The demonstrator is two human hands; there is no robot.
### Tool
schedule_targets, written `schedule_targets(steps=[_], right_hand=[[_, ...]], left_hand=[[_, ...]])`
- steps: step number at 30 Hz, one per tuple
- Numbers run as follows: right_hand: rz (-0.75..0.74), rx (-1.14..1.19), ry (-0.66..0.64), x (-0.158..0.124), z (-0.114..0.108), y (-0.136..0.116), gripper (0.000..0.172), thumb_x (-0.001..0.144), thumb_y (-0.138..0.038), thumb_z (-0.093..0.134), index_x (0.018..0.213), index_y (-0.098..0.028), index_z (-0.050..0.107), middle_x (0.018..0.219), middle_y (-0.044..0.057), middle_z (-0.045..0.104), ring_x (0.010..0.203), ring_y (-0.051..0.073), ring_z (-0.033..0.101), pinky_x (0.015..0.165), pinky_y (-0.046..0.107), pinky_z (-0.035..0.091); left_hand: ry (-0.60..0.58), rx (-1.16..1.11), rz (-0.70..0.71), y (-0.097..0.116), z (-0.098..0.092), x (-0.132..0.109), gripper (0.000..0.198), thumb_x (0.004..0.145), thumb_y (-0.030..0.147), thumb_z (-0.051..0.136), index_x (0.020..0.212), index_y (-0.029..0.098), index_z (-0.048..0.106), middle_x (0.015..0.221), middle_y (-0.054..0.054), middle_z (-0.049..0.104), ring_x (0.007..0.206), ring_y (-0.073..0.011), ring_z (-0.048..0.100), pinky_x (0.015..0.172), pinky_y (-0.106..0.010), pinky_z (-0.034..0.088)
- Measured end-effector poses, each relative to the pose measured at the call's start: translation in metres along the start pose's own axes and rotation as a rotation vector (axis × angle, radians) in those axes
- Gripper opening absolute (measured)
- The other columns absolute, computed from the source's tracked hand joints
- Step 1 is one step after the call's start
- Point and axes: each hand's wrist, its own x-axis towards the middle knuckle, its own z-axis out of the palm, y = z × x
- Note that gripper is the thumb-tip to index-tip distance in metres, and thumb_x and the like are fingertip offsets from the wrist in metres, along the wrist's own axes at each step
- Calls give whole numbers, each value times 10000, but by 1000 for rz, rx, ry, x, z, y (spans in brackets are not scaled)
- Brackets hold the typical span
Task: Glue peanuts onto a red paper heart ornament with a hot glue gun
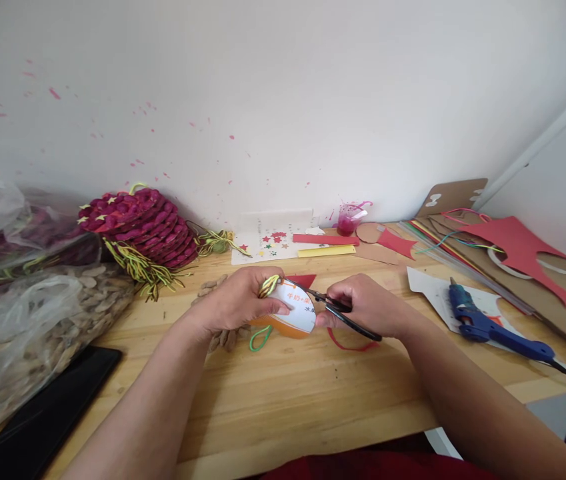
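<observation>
My left hand (235, 301) is closed on a round white-and-orange card piece (297, 313) with printed writing, held just above the wooden table (283, 393). Yellow-green cords (269, 285) run over its fingers and a green loop (261, 339) hangs below. My right hand (370, 307) grips black scissors (345, 315), whose blades meet the card's right edge. A thin red paper strip (350, 345) lies on the table under that hand.
A blue glue gun (485, 327) with a black cable lies at right on white paper. Red paper and cardboard sheets (523, 250) lie far right. Stacked crimson woven discs (143, 223) and plastic bags of seeds (47, 313) stand at left, a black slab (47, 417) in front.
</observation>
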Motion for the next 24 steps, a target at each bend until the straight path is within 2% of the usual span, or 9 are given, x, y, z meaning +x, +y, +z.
schedule_targets(steps=[6,10,16,20,24], right_hand=[[-3,-6,4,-1,-1,-1,586,782,-634,767,577,-207,421,595,-59,301,575,103,257,532,278,185],[-12,4,21,-1,-1,-1,589,773,-649,768,574,-205,435,586,-59,307,565,101,258,527,275,180],[1,10,23,0,-1,-1,600,747,-684,774,566,-206,459,576,-55,333,562,104,273,520,276,180],[8,33,62,2,-1,0,628,724,-719,769,557,-209,443,570,-56,319,565,105,271,515,275,176],[44,256,152,4,3,-1,616,701,-694,806,582,-212,441,601,-60,329,578,101,286,519,265,208]], left_hand=[[11,35,-6,0,1,0,197,752,289,802,828,181,656,758,38,639,703,-131,553,688,-233,470],[29,74,-15,2,3,-1,208,758,332,811,852,191,691,831,5,704,811,-179,622,732,-258,500],[2,101,-26,5,4,0,274,782,315,781,1018,180,749,1006,-32,769,901,-199,659,824,-295,521],[40,161,11,5,1,0,362,791,331,792,1121,185,762,1083,-40,780,963,-214,674,879,-303,514],[107,223,29,3,1,0,321,789,395,806,1035,193,766,915,-7,758,833,-190,649,768,-277,495]])
